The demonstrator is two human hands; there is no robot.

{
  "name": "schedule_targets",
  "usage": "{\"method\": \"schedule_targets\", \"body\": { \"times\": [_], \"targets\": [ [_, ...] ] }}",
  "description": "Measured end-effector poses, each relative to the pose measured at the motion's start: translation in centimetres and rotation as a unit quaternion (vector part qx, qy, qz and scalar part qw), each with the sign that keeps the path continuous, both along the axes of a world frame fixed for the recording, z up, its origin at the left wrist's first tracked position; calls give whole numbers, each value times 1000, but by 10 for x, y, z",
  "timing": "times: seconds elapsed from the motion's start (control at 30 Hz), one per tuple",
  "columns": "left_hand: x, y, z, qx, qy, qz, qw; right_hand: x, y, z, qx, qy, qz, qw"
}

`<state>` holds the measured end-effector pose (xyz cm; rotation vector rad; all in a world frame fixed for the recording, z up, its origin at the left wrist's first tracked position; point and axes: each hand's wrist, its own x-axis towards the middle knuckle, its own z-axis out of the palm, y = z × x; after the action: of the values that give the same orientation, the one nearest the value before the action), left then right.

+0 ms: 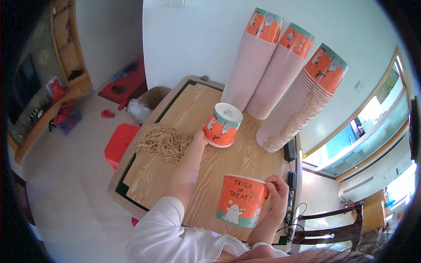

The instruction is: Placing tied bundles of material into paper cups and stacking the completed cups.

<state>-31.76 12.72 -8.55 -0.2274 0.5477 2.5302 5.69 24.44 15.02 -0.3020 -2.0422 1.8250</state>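
An orange paper bucket [221,131] with a green band and white ghost figures sits upside down on the wooden table, its white base facing up. My left hand [201,137] holds its left side near the lower rim; most of the fingers are hidden behind the bucket. Close to my body, my right hand [276,193] pinches the rim of a second orange paper bucket [241,206], which stands upright with dark lettering and a ghost on its front. Left of my left forearm lies a tangled heap of tan paper cord [164,143].
Three tall stacks of nested paper buckets [252,61] [280,72] [302,98] stand upside down by the wall; tan cord hangs down the right one. Black adapters [289,151] and cables line the table's right edge. A red stool [119,144] and a dark chair [329,223] flank the table [210,168].
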Motion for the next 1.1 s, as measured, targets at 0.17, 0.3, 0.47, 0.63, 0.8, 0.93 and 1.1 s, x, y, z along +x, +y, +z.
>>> {"method": "schedule_targets", "body": {
  "times": [0.17, 0.3, 0.47, 0.63, 0.8, 0.93, 1.1],
  "targets": [
    [-42, -15, -24, -40, 44, 82, 995, 5, 0, -9, 11, 15, 15, 1000],
    [0, -3, 28, -573, 166, 157, 787, 0, -5, -24, 191, 31, -32, 981],
    [65, -80, 61, -529, 350, 240, 735, -12, -36, -32, 352, 154, 101, 918],
    [208, -125, 67, -511, 350, 27, 785, 2, -48, -38, 367, 120, 232, 893],
    [277, -138, 60, -455, 247, -6, 856, 16, -77, -36, 352, 44, 300, 885],
    [262, -163, -1, -527, 243, 104, 808, 12, -75, -26, 351, 68, 210, 910],
    [245, -186, 14, -605, 293, 130, 729, -1, -41, -53, 392, -8, 10, 920]
  ]
}}
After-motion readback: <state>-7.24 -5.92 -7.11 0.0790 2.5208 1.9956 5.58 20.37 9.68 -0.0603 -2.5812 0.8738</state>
